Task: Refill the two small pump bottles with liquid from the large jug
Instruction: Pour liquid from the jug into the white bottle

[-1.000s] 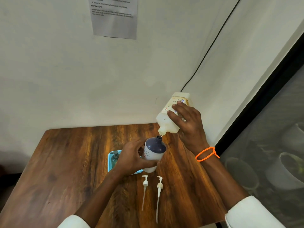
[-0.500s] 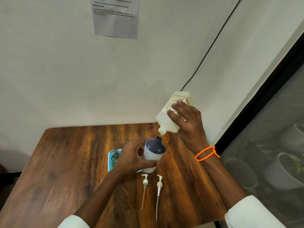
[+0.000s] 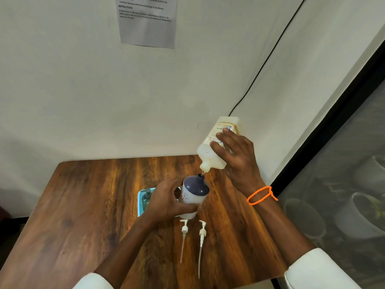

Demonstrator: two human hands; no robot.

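Over the brown wood-grain tabletop (image 3: 83,215), against a pale wall, a person in white sleeves works w/ both hands. Right hand (image 3: 237,157), w/ an orange beaded band (image 3: 261,195) on its wrist, grips the large cream-white plastic jug (image 3: 212,155) round its body, fingers curled across the printed label; jug is tipped steeply, base up near the wall, open neck pointing down-left. Its mouth sits just above, almost touching, the open neck of a small white pump bottle with a dark navy domed shoulder (image 3: 194,195). Left hand (image 3: 166,201) is wrapped round that bottle's lower body, thumb to the front, holding it tilted a bit toward the jug; can't tell if its base touches the wood. Any stream between the two necks is too small to make out. Behind the left hand, partly hidden, a light-blue tray (image 3: 140,205) lies on the tabletop w/ a second small bottle, green-tinted w/ a dark top (image 3: 146,198), standing in it. Nearer the person, just below the held bottle, two white pump heads w/ long dip tubes lie side by side on the wood, apart from each other: left pump (image 3: 184,229), right pump (image 3: 202,232), tubes trailing toward the front edge. Up on the wall hangs a printed sheet of paper (image 3: 148,21), and a thin black cable (image 3: 266,59) runs down diagonally to behind the jug.
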